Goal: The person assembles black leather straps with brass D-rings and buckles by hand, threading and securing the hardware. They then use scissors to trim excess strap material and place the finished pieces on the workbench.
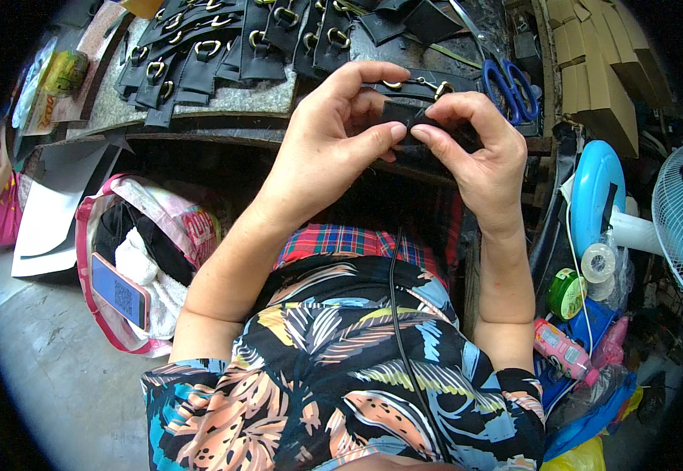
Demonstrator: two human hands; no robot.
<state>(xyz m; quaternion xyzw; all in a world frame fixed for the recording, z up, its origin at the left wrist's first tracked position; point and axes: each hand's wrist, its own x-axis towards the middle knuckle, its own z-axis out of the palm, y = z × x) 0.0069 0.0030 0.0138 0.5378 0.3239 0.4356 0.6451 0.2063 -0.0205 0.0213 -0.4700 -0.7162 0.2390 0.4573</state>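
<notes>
Between my two hands, over the front edge of the workbench, is a small black leather-like piece point(401, 114). My left hand point(327, 141) grips its left side, thumb in front and index finger arched over the top. At its right side, my right hand point(479, 145) pinches it with thumb and fingertips. Just behind the fingers lies a black strap with gold-coloured metal fittings point(441, 89); whether it joins the held piece I cannot tell. Several black straps with gold D-rings point(267, 43) lie in rows on the bench, left of my hands.
Blue-handled scissors point(508, 90) lie right of my hands. Cardboard boxes point(604, 94) are stacked at the far right, above a blue and white fan point(596, 196). A pink-edged bag point(90, 275) with a phone point(120, 290) on top stands at the left. A pink bottle point(565, 349) lies lower right.
</notes>
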